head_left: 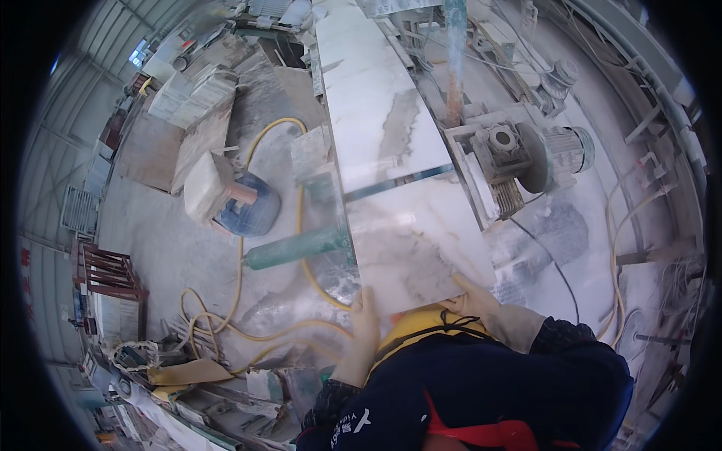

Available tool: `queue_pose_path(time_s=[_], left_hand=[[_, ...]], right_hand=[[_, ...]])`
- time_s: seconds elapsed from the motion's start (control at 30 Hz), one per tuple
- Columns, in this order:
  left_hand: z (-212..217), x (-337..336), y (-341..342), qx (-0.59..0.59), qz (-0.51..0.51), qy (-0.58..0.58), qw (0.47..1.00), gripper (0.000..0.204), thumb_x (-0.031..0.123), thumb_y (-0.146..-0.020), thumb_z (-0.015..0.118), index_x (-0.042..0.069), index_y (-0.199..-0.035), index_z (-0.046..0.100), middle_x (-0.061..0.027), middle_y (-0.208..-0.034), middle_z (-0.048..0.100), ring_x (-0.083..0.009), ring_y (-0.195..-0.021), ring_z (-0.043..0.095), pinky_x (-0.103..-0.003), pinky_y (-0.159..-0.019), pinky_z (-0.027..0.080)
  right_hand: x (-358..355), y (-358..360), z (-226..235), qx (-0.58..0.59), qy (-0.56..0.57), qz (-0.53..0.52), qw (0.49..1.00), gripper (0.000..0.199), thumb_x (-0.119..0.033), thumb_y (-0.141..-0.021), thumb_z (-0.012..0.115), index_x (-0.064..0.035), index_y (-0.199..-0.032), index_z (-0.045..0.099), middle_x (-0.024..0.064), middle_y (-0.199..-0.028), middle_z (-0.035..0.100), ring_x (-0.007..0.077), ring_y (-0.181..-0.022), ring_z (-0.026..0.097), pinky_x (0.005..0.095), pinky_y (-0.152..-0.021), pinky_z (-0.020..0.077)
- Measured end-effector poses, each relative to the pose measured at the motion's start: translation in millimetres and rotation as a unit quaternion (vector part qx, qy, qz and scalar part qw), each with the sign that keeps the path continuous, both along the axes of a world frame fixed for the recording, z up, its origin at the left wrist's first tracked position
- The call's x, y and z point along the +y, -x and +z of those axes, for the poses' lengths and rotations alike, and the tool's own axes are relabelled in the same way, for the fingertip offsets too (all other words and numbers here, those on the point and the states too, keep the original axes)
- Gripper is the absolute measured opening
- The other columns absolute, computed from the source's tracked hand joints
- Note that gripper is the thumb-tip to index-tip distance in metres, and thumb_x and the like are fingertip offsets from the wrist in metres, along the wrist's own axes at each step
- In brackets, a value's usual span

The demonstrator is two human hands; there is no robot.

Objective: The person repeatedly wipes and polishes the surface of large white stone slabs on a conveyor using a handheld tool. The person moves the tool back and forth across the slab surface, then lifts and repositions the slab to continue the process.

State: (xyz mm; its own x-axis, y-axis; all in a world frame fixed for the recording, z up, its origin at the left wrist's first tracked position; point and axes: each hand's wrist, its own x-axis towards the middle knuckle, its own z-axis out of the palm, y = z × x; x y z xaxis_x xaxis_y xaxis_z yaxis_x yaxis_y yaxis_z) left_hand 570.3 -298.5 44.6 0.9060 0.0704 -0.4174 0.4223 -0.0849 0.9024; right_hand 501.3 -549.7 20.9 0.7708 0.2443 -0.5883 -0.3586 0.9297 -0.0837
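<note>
Both hands [366,312] [470,299] — grip seemingly closed, marble slab [410,252]

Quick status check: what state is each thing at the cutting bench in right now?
Near marble slab: flat on bench, gripped at near edge.
Far marble slab: flat, separated by a gap.
Left hand: gloved, on slab's near left corner.
Right hand: gloved, on slab's near right corner.
Yellow hose: looped on floor.

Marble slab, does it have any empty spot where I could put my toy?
The marble slab looks bare between the gloved left hand and right hand and the dark cut line. Beside it, the motor side is crowded.
</note>
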Motion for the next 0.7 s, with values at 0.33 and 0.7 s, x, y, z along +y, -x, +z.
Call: queue_pose_path(time_s=[0.33, 0.7], left_hand=[[-31.1, 8.0, -27.7, -0.030, -0.024, -0.043, 0.998, 0.039, 0.037, -0.101, 0.053, -0.001, -0.099, 0.064, -0.0001, -0.083, 0.056, -0.0094, -0.077, 0.048, -0.029, -0.069, 0.043], [-35.2, 2.4, -42.0, -0.008, -0.006, -0.004, 1.000, 0.039, 0.038, -0.102, 0.052, 0.001, -0.104, 0.063, 0.0024, -0.083, 0.057, -0.0073, -0.074, 0.049, -0.027, -0.064, 0.042]], right_hand=[[2.5, -22.6, 25.0, -0.023, 0.035, 0.016, 0.999, 0.046, -0.026, -0.104, 0.050, -0.0030, -0.143, 0.041, 0.0195, -0.141, 0.052, 0.0323, -0.132, 0.050, 0.0421, -0.116, 0.0374], [-2.1, -36.6, 12.6, 0.013, 0.044, 0.037, 0.998, 0.051, -0.032, -0.102, 0.053, 0.0038, -0.138, 0.044, 0.0234, -0.135, 0.055, 0.0321, -0.127, 0.054, 0.0422, -0.113, 0.0408]])
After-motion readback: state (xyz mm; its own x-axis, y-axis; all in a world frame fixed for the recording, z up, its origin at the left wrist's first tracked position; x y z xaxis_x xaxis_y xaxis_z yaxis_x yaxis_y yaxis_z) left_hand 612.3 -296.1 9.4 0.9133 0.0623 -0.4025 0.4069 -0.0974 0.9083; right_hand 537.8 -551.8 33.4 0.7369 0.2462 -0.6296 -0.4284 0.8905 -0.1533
